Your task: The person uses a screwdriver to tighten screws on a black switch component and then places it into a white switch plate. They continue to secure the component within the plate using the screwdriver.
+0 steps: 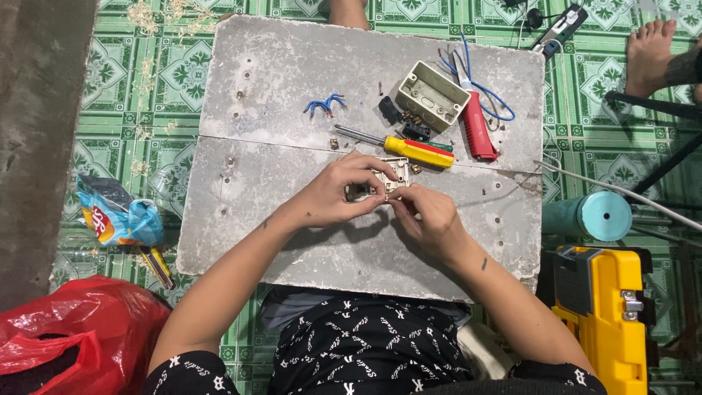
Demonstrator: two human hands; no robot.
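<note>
On the worn white board point(263, 190), my left hand point(338, 192) and my right hand point(428, 216) both grip a small cream switch unit point(389, 172) near the board's middle. My fingertips pinch at its lower edge, hiding most of it. Just beyond the hands lie two screwdrivers, a yellow-handled one point(409, 147) and a second with a red and green handle point(428, 151). A cream wall box point(431, 95) sits open side up farther back, beside a red-handled tool point(477, 126) and blue wire point(482, 80). Short blue wire offcuts point(324, 104) lie to the left.
The board rests on a green patterned floor point(157, 80). A yellow tool case point(607, 314) and a teal roll point(596, 216) are at right. A red plastic bag point(69, 336) and a snack wrapper point(117, 216) lie at left. Another person's bare foot point(651, 47) is top right.
</note>
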